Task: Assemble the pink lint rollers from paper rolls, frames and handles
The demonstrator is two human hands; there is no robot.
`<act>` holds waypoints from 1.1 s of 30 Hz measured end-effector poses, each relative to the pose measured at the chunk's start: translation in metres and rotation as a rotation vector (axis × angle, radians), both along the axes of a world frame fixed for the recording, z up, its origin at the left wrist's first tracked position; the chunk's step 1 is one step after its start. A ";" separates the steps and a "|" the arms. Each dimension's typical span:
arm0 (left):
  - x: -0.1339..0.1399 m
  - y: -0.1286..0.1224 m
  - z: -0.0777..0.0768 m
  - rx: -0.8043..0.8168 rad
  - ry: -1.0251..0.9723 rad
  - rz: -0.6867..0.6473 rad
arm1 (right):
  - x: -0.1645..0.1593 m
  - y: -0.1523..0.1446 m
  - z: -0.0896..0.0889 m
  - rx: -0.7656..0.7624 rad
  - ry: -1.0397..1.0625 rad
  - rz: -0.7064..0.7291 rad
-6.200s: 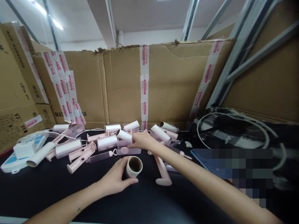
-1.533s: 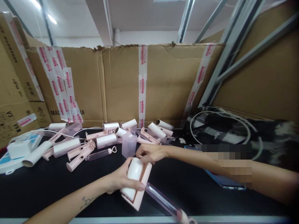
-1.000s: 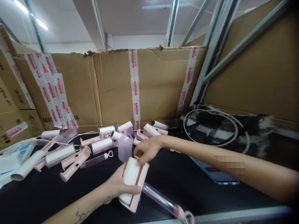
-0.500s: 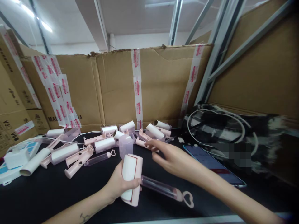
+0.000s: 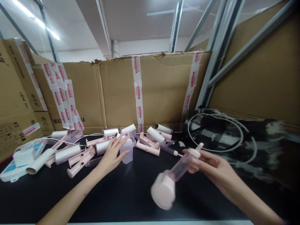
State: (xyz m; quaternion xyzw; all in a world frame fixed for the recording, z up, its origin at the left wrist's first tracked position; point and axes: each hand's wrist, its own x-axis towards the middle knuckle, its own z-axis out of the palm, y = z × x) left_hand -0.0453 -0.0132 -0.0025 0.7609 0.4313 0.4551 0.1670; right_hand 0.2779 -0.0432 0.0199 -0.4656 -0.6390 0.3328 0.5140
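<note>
My right hand [image 5: 208, 165] is closed around the clear handle of a lint roller [image 5: 163, 190], holding it tilted above the black table. Its blurred pink-and-white head hangs low to the left, and the handle's end sticks up past my fingers. My left hand [image 5: 114, 153] has its fingers spread over the pile at the back. Its fingertips are at the top of a translucent plastic cover [image 5: 127, 153]; whether they touch it I cannot tell. Pink roller brackets [image 5: 81, 162] and a white paper roll [image 5: 67, 154] lie to the left of that hand.
More white rolls [image 5: 156, 134] and a pink holder [image 5: 148, 148] lie against the cardboard wall [image 5: 117, 93]. A power strip [image 5: 25, 168] with a white plug sits at far left. A coiled white cable [image 5: 189, 128] rests on dark wrapped material at right.
My left hand has let go of the lint roller and moved back to the translucent cover. My right hand now has the roller by its handle, further right.
</note>
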 end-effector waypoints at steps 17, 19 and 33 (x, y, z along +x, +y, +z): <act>0.010 -0.007 -0.053 -0.426 -0.117 -0.254 | -0.084 0.027 0.032 0.272 0.107 0.289; 0.010 -0.006 -0.053 -0.432 -0.133 -0.250 | -0.093 0.026 0.032 0.274 -0.049 0.295; 0.006 -0.006 -0.058 -0.440 -0.125 -0.263 | -0.112 0.026 0.031 0.341 -0.448 0.343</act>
